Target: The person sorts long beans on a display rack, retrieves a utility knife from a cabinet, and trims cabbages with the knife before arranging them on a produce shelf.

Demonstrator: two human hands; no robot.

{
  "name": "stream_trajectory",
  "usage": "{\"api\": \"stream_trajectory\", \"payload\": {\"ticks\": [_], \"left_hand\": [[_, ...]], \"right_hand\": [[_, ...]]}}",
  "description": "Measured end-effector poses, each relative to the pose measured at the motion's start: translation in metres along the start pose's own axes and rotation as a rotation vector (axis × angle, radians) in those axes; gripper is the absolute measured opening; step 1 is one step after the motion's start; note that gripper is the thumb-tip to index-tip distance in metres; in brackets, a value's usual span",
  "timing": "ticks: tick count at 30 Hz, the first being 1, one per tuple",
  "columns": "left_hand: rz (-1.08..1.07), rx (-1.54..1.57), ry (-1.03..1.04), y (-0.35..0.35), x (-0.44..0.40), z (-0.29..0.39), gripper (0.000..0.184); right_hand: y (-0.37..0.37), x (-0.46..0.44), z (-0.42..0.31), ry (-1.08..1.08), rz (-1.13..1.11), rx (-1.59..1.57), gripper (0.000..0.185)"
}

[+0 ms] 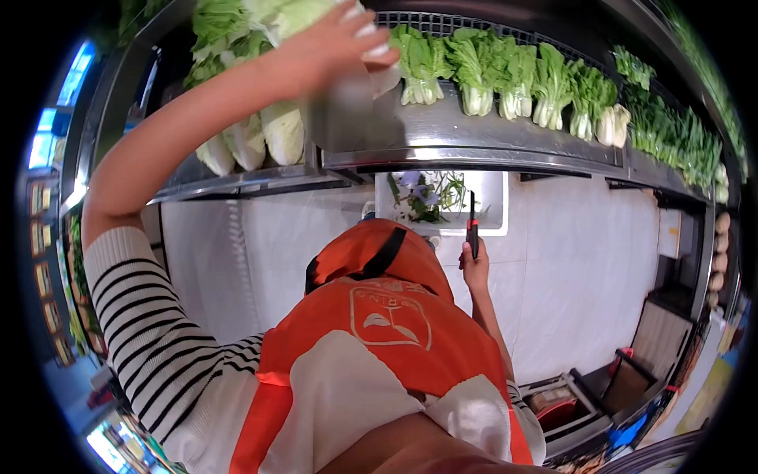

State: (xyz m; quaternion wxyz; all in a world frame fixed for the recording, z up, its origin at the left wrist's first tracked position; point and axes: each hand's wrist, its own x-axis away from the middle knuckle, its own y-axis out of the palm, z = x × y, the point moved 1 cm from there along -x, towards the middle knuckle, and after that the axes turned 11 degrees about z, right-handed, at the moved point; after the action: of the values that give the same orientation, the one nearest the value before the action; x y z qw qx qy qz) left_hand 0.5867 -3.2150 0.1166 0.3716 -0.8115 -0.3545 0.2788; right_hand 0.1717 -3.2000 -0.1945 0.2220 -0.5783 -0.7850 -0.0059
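Observation:
My right hand (475, 267) is closed round the black-and-red handle of a knife (473, 229), whose narrow dark blade points away from me beside a white bin. Stretched over the metal shelf, my left hand (351, 47) is partly blurred; its fingers curl round something pale that I cannot make out. Leafy cabbages (282, 130) lie beneath and left of that forearm. To the right of the left hand stands a row of green leafy vegetables (476, 75) with white stems.
The white bin (496, 225) on the floor holds leaf scraps. A metal shelf edge (474, 156) crosses in front of me. Darker greens (671, 138) fill the shelf at the right. Crates and a dark box (557, 407) stand at the lower right.

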Motion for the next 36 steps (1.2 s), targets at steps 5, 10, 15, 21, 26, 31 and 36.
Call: {"api": "stream_trajectory", "payload": {"ticks": [5,10,15,21,26,31,36], "left_hand": [[-0.047,-0.011,0.158,0.146,0.021,0.019,0.046],[-0.141,0.050,0.177,0.231,0.038,0.032,0.038],[-0.107,0.091,0.233,0.295,0.061,0.046,0.025],[-0.163,0.194,0.150,0.290,0.059,0.051,0.014],[0.361,0.341,0.167,0.331,0.058,0.051,0.019],[-0.224,0.025,0.191,0.290,0.058,0.059,0.069],[-0.296,0.339,-0.182,0.197,0.060,0.077,0.092]], "right_hand": [[0.034,0.024,0.007,0.044,0.080,-0.032,0.026],[0.065,0.044,-0.008,0.145,0.196,-0.092,0.030],[0.088,0.060,-0.010,0.205,0.263,-0.101,0.028],[0.100,0.058,-0.028,0.241,0.242,-0.057,0.031],[0.106,0.038,-0.027,0.161,0.229,0.025,0.030],[0.113,0.017,-0.051,0.136,0.142,0.025,0.027],[0.111,0.000,-0.052,0.102,-0.004,0.029,0.025]]}}
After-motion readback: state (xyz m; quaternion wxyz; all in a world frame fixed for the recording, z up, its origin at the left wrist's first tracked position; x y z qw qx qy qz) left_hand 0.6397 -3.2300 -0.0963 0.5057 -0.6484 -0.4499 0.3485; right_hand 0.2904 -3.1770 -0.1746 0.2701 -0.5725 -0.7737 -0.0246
